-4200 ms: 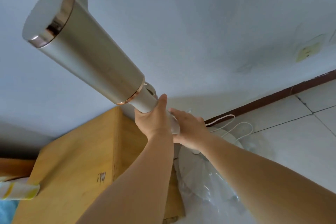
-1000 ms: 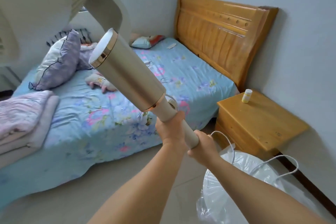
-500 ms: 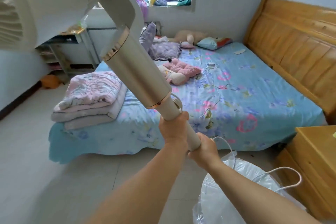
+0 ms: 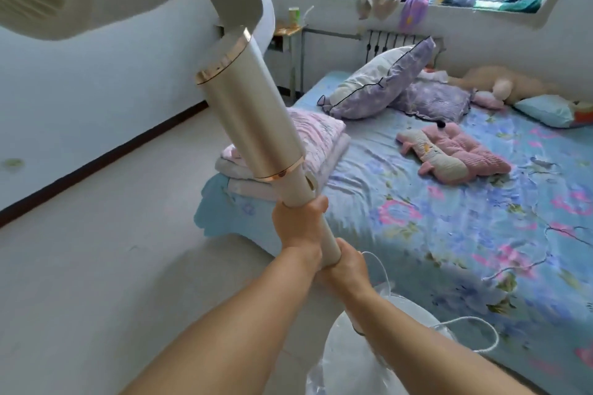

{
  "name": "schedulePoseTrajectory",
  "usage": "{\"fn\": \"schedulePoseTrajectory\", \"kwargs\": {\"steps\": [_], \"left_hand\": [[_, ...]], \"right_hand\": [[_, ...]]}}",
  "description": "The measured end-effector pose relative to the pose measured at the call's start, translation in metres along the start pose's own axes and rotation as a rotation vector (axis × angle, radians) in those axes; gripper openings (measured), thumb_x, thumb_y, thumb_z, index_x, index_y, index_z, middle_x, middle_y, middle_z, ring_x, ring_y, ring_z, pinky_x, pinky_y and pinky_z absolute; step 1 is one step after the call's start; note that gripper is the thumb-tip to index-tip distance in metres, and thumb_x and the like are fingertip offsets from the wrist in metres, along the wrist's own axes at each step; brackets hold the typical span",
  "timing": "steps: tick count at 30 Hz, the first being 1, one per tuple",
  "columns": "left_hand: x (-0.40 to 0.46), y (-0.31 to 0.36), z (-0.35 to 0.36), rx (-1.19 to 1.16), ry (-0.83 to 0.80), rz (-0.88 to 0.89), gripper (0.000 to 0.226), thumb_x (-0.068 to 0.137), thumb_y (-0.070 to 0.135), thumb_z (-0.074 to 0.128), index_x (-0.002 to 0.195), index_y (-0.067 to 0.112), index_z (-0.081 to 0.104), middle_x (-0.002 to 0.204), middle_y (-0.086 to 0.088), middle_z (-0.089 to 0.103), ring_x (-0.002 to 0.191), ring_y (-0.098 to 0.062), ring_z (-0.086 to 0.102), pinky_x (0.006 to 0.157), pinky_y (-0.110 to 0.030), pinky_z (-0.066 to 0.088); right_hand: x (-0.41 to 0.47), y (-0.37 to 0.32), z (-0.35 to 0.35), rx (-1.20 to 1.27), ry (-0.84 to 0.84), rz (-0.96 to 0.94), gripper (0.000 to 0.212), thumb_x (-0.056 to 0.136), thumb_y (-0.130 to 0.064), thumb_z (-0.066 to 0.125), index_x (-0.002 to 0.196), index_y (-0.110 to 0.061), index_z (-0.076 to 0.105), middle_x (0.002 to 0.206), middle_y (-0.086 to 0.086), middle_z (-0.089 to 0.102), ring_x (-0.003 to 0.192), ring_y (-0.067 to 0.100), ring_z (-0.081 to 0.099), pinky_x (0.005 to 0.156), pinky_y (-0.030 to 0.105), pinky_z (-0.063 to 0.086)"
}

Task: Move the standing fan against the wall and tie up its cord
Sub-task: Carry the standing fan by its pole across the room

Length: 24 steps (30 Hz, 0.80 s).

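Both hands are gripping the slim cream pole of the white standing fan (image 4: 253, 125), the left hand (image 4: 300, 226) above the right hand (image 4: 348, 268), the fan carried beside the blue floral bed (image 4: 449, 218). Best keeping it upright so the loose white cord (image 4: 481, 324) isn't snagging. Half a second earlier the view was showing the wooden headboard; now it is facing the window.

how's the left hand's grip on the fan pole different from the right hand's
The left hand grips higher on the fan pole, just under the wide metallic section; the right hand grips lower, nearer the base. The left hand's thumb side shows at the top of its grip; the right hand shows mostly its back. Both are closed around the pole, close together.
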State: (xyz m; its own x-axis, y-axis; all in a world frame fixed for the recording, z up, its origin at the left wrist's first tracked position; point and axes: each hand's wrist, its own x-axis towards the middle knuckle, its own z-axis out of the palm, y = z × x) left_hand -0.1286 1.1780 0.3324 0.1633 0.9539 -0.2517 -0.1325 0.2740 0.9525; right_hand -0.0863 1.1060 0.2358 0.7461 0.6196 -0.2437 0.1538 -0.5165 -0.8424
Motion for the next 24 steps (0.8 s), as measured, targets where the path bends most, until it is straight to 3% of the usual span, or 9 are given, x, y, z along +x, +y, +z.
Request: {"fn": "schedulePoseTrajectory", "kwargs": {"steps": [4,8,15,20,24], "left_hand": [[0.064,0.029,-0.032,-0.011,0.099,0.048,0.031,0.042,0.018,0.063,0.073,0.011,0.059,0.061,0.001,0.057,0.055,-0.021,0.051,0.058,-0.036,0.045],[0.13,0.059,-0.08,-0.036,0.197,0.07,0.029,0.048,0.013,0.065,0.076,0.012,0.06,0.062,0.001,0.058,0.057,-0.022,0.052,0.061,-0.038,0.048],[0.255,0.122,-0.18,-0.042,0.232,0.113,0.026,0.06,0.007,0.069,0.083,0.016,0.059,0.072,0.003,0.062,0.063,-0.017,0.057,0.063,-0.03,0.048],[0.323,0.164,-0.229,-0.004,0.239,0.172,0.033,0.063,0.011,0.073,0.085,0.028,0.055,0.081,0.011,0.061,0.076,-0.012,0.06,0.079,-0.036,0.05],[0.39,0.194,-0.261,0.003,0.277,0.214,0.031,0.063,0.011,0.072,0.077,0.031,0.053,0.079,0.009,0.061,0.075,-0.015,0.06,0.075,-0.034,0.051]], "right_hand": [[0.035,-0.048,0.058,-0.003,-0.092,-0.095,0.023,0.058,-0.025,0.072,0.073,-0.019,0.055,0.084,0.013,0.066,0.075,0.027,0.062,0.054,0.032,0.049],[0.061,-0.099,0.131,-0.027,-0.176,-0.136,0.022,0.061,-0.019,0.071,0.08,-0.016,0.058,0.085,0.013,0.066,0.075,0.027,0.064,0.059,0.036,0.054],[0.096,-0.205,0.273,0.016,-0.315,-0.14,0.032,0.06,-0.015,0.072,0.089,-0.02,0.06,0.095,0.012,0.064,0.078,0.026,0.065,0.06,0.038,0.058],[0.115,-0.273,0.344,0.023,-0.381,-0.168,0.034,0.059,-0.006,0.069,0.089,-0.017,0.058,0.092,0.012,0.064,0.073,0.022,0.06,0.048,0.025,0.043],[0.141,-0.324,0.4,0.039,-0.432,-0.17,0.033,0.058,0.001,0.065,0.087,-0.015,0.058,0.082,0.01,0.066,0.064,0.017,0.056,0.048,0.024,0.042]]}}
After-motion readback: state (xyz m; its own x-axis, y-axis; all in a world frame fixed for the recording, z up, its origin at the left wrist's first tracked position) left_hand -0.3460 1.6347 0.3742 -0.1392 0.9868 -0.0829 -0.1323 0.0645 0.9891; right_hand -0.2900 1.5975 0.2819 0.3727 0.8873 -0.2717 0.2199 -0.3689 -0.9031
